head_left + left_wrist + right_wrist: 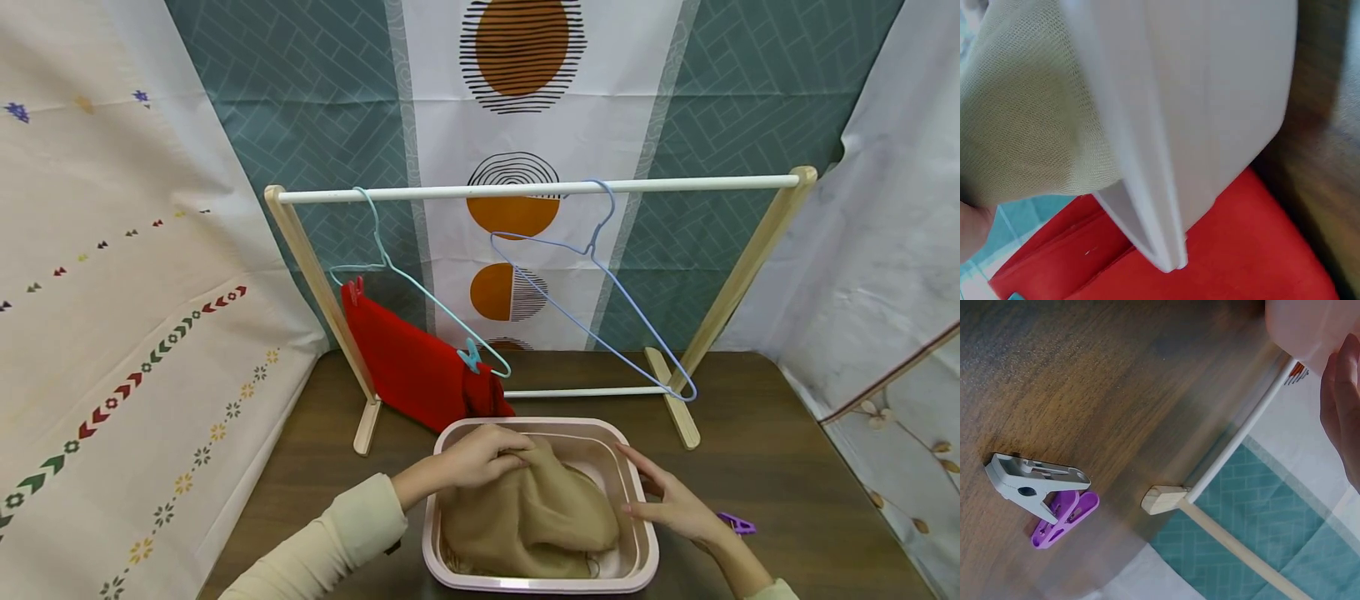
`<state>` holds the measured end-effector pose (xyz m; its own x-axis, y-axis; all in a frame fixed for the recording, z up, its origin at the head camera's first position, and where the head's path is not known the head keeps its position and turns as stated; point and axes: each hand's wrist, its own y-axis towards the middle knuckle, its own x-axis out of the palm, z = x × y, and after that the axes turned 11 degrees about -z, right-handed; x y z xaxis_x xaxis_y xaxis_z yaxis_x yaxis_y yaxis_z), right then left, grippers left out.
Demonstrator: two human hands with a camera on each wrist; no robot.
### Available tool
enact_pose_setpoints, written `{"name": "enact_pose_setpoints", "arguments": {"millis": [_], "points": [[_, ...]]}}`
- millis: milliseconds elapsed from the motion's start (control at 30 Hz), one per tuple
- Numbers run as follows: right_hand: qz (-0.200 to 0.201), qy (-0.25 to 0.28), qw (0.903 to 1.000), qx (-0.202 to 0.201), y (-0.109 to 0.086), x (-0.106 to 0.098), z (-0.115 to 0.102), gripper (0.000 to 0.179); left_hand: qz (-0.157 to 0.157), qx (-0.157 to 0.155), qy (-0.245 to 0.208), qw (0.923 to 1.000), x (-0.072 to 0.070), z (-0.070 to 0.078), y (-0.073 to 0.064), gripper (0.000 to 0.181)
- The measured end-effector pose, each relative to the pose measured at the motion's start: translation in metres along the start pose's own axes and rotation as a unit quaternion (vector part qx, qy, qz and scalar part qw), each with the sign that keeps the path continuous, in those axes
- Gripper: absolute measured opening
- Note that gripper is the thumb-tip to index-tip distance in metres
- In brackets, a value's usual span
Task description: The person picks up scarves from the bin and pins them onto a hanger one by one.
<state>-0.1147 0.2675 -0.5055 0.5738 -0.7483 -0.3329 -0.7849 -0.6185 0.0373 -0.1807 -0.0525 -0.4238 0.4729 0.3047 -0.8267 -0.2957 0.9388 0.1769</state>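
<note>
A pale pink basin (pixel 542 586) stands at the front of the table with a khaki cloth (pixel 525 517) bunched inside it. My left hand (pixel 480 457) pinches the top of that cloth near the basin's far left side. In the left wrist view the cloth (pixel 1035 119) rises above the basin's wall (pixel 1210 94). At the right rim, the fingers and thumb of my right hand (pixel 675 504) are spread and touch the basin. The right wrist view catches its fingers (pixel 1342 394), fairly straight, beside the basin's outer wall (pixel 1310 325).
Behind the basin stands a wooden rack with a white rail (pixel 465 191). A red cloth (pixel 420 362) hangs clipped to a mint hanger (pixel 420 287); a bare blue hanger (pixel 637 312) is to its right. A purple clothespin (pixel 1063 519) and a grey clothespin (pixel 1035 481) lie right of the basin.
</note>
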Motion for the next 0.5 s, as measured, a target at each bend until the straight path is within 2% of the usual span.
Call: {"name": "enact_pose_setpoints", "arguments": {"millis": [200,367,500], "points": [[0.0,0.008,1.0,0.005,0.0,0.001,0.0,0.073,0.041,-0.003,-0.044,0.9982,-0.017,0.005,0.001,0.018],[0.004,0.003,1.0,0.002,-0.001,0.001,0.001,0.073,0.087,0.012,-0.074,0.9934,-0.033,0.014,0.003,0.019],[0.01,-0.004,0.9999,0.005,-0.001,0.001,0.002,0.074,0.108,0.022,-0.069,0.9915,-0.047,0.023,0.005,0.018]]}}
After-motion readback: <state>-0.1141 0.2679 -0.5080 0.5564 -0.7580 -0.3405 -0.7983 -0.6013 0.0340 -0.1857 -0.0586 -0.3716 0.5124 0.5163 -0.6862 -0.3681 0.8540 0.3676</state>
